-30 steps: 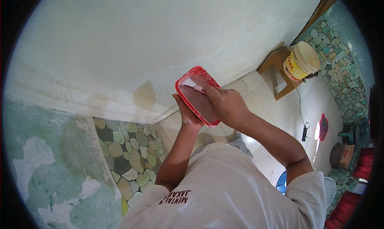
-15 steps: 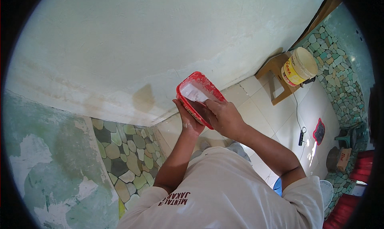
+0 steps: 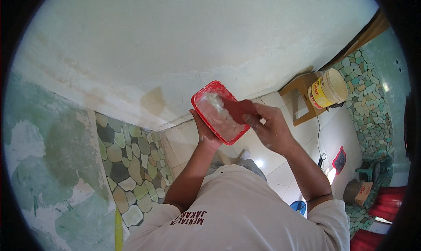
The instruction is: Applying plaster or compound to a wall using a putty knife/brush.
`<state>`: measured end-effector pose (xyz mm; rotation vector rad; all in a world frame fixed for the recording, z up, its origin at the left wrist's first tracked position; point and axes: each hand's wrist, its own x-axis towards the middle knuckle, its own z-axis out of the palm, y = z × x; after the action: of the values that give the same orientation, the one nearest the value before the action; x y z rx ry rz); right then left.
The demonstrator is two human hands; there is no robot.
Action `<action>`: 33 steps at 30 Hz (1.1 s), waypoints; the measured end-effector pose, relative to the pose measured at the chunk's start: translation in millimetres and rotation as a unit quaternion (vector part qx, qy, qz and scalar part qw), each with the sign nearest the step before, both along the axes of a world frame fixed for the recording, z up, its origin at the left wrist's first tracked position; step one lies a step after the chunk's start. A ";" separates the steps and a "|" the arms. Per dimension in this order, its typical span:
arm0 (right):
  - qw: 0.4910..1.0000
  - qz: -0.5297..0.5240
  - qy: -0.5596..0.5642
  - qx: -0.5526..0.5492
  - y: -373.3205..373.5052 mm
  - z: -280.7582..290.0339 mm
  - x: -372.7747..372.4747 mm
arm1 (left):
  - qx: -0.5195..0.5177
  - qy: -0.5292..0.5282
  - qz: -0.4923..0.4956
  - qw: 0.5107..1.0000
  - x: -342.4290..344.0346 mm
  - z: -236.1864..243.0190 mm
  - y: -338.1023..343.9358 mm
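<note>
Scraper [image 3: 238, 110] lifted, pinched in right fingers [image 3: 265, 112]; left fingers [image 3: 198, 121], mostly hidden, grip red tray [image 3: 224, 90]; bucket [image 3: 326, 91] on stool [image 3: 303, 81] beyond.

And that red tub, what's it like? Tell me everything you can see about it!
The red tub looks plastic: oblong, with rounded corners and pale smears inside. Pale, wet-looking paste covers its bottom. Held in the air, it lies slantwise in the picture, its open top facing the camera. The left hand holds its left side, with some fingers hidden. The right hand holds a dark red scraper over the opening.
</note>
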<state>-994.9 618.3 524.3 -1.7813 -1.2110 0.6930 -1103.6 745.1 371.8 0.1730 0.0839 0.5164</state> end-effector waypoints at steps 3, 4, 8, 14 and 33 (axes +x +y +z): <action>0.990 0.075 -0.121 -0.002 4.5 -7.9 -3.5 | -0.006 -0.012 0.002 1.000 0.6 -0.4 -4.0; 0.989 0.079 -0.122 -0.001 9.0 -11.2 -5.6 | 0.015 -0.022 0.010 1.000 1.0 4.8 -5.1; 0.969 0.008 -0.243 0.040 14.9 -20.2 -6.8 | -0.013 0.019 0.073 0.997 5.9 22.8 -15.0; 0.963 -0.008 -0.261 0.072 -10.8 -0.6 10.0 | 0.011 -0.013 0.081 0.997 15.8 9.3 -26.4; 0.992 0.112 -0.056 0.025 -91.2 14.0 100.6 | 0.062 0.003 0.062 0.996 100.1 16.6 -124.2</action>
<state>-894.3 527.2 538.3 -1.6766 -1.5074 0.6904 -1003.4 620.9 388.4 0.2917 0.0691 0.6447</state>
